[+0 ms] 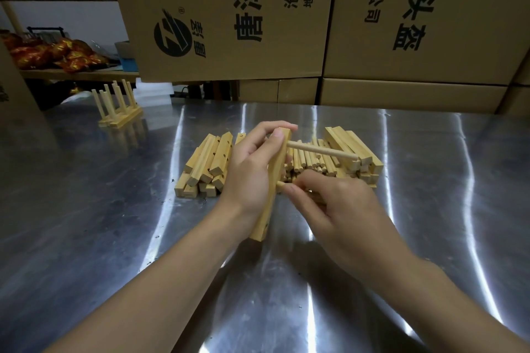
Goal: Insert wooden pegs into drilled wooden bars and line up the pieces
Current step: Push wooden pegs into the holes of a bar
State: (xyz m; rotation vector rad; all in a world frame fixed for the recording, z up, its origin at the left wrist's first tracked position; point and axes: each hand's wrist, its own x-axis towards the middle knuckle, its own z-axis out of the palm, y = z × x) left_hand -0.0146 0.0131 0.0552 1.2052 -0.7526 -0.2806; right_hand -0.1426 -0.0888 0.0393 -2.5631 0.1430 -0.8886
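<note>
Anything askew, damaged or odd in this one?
Nothing stands out. The left hand holds a bar with one peg seated square; the right hand pinches a second peg at the bar's middle.

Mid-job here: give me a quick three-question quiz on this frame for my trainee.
1. True or false: the bar in the left hand already has one peg sticking out of it.
2. Multiple choice: the right hand pinches a second peg against the bar's A) top end, B) middle, C) bottom end.
3. Fill in: the finished rack stands on the table at the far ____.

Key: 1 true; 2 B; 3 left.
</note>
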